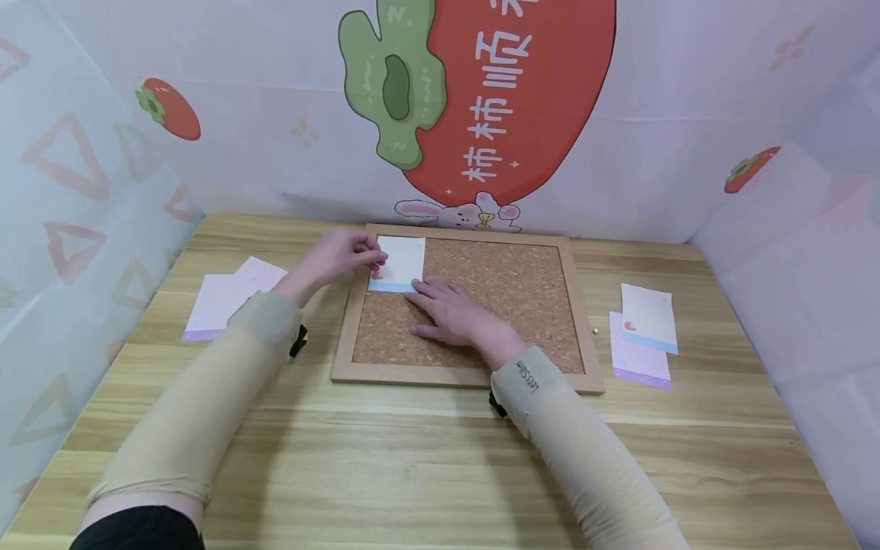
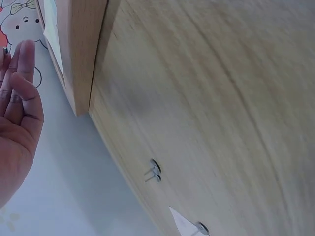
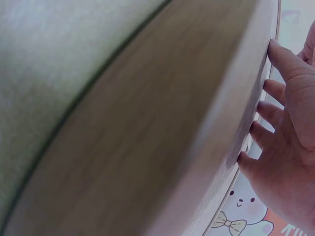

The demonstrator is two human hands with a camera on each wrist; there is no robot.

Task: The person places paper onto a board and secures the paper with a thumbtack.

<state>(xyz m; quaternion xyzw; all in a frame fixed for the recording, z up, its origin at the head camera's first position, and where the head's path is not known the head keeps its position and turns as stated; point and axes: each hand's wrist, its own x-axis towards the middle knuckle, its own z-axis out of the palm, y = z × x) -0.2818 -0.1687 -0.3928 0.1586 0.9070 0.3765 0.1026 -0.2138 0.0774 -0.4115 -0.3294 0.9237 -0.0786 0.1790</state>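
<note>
A cork board (image 1: pixel 467 325) in a wooden frame lies on the table. In its far left corner rests a white note card (image 1: pixel 406 256) with a blue strip along the near edge. My left hand (image 1: pixel 347 256) is over the card's left edge, thumb and fingertips together; in the left wrist view a small dark thumbtack head (image 2: pixel 6 50) shows at the fingertips. My right hand (image 1: pixel 450 312) presses spread fingers on the cork, its fingertips at the card's near right corner. In the right wrist view those fingers (image 3: pixel 273 115) touch the board's surface.
Purple-edged cards (image 1: pixel 213 302) lie left of the board. On the right, a white card (image 1: pixel 649 309) overlaps a purple card (image 1: pixel 639 367), with a small tack (image 1: pixel 595 331) beside the frame. More thumbtacks (image 2: pixel 155 167) stand on the table at left. A printed cloth backdrop (image 1: pixel 275 160) rises behind.
</note>
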